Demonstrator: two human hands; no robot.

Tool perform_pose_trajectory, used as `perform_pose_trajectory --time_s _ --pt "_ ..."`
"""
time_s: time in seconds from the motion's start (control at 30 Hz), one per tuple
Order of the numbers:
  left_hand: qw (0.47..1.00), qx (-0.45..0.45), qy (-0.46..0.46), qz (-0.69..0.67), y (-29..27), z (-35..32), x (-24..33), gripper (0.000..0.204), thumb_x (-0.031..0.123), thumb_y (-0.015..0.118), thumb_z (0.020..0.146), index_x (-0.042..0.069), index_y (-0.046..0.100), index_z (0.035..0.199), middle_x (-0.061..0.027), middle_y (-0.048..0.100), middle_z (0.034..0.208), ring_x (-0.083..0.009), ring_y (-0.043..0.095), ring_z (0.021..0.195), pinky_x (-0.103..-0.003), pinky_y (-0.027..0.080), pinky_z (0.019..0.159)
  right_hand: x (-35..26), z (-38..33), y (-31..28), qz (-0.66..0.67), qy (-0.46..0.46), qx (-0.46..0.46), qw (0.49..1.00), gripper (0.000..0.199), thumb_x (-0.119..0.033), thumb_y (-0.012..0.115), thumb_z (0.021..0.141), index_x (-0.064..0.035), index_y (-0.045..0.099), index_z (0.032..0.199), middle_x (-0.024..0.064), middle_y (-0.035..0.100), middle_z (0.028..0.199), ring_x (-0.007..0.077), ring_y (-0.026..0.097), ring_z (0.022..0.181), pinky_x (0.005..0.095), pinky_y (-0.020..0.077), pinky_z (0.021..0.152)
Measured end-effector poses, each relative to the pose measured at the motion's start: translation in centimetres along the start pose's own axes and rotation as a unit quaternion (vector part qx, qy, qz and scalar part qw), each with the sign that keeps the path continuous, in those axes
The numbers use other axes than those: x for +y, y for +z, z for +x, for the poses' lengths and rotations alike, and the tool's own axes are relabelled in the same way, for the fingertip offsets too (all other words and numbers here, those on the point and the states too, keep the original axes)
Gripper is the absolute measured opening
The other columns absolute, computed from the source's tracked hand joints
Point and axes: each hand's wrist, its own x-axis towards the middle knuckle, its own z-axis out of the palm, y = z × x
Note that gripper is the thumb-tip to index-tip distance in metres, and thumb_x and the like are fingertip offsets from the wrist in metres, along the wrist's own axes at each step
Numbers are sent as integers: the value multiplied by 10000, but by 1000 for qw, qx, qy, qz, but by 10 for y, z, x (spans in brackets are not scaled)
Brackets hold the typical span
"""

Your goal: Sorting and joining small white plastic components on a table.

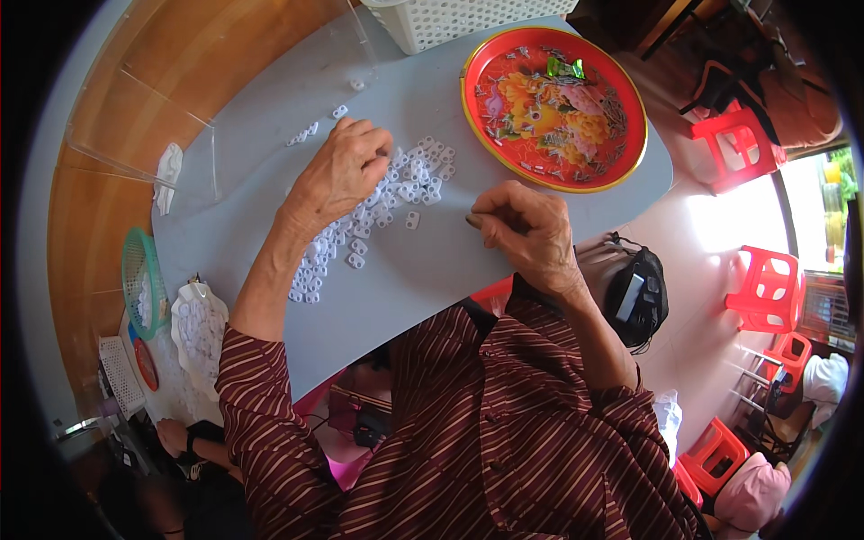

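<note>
A loose pile of small white plastic pieces with two holes each lies on the grey table. My left hand is over the far left part of this pile, its fingers curled in; whatever they hold is hidden. To the right of the pile, my right hand is raised above the table's near edge. Its thumb and fingers are pinched together, and I cannot make out anything between them. Beyond it stands a round red tray with a flower pattern, holding many small metal pieces and a green wrapped item.
A clear plastic box stands at the left, a white perforated basket at the far edge. At lower left are a green basket, a scalloped dish of white pieces and another person's hand. Red stools stand at right.
</note>
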Motion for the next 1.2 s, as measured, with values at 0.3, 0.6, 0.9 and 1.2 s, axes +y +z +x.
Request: perform_pose_trajectory --time_s 0.3,0.6,0.9,1.2 --pt "1000 23 15 -5 3 12 3 155 9 547 775 -12 558 928 -117 529 737 -247 507 773 -342 445 733 -3 -1 0 -11 24 4 1000 89 26 660 777 8 597 837 46 601 664 84 581 582 233 463 529" --pt "999 7 25 27 15 19 4 25 5 510 803 -10 515 822 -137 561 782 -309 499 801 -399 439 735 2 1 -2 11 0 -12 1000 88 1 667 788 4 596 840 42 600 666 88 581 576 232 468 532" --pt "995 82 46 -27 7 27 17 21 19 516 821 6 526 834 -138 576 775 -317 505 761 -392 441 722 1 0 -2 12 4 -12 1000 86 44 647 786 15 603 855 32 596 685 62 566 584 202 453 527" --pt "998 36 39 -15 21 44 12 103 75 558 803 -1 557 873 -134 546 764 -297 504 758 -372 433 720 0 0 -1 8 -7 -9 1000 82 39 651 785 11 600 843 31 600 680 63 567 575 203 451 519"
